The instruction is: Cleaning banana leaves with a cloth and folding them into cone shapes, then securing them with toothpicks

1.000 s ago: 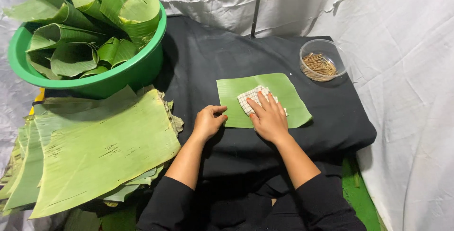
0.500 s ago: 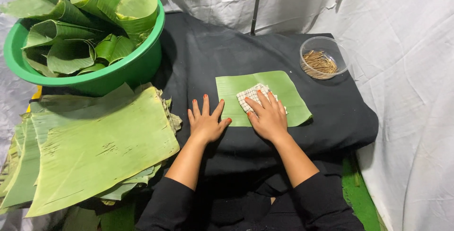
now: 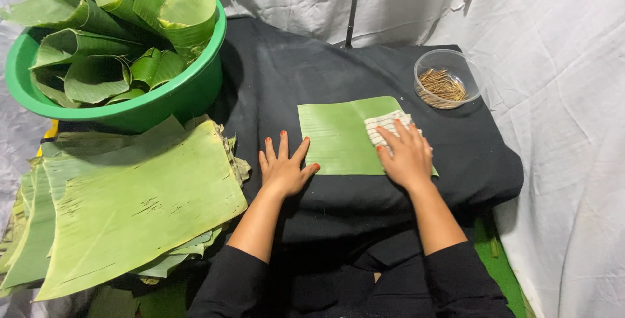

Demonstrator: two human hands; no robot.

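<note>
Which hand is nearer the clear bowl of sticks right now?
Right. The right hand rests on the striped cloth just below the clear bowl; the left hand lies flat farther left on the black cloth.

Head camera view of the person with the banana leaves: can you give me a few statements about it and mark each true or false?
1. The right hand presses a white striped cloth onto the flat rectangular green leaf piece. True.
2. The left hand holds a stick. False: it lies flat, fingers spread, on the black cloth-covered table.
3. The round green plastic basin is empty. False: it holds rolled leaves.
4. The clear round bowl holds thin brown sticks. True.
</note>
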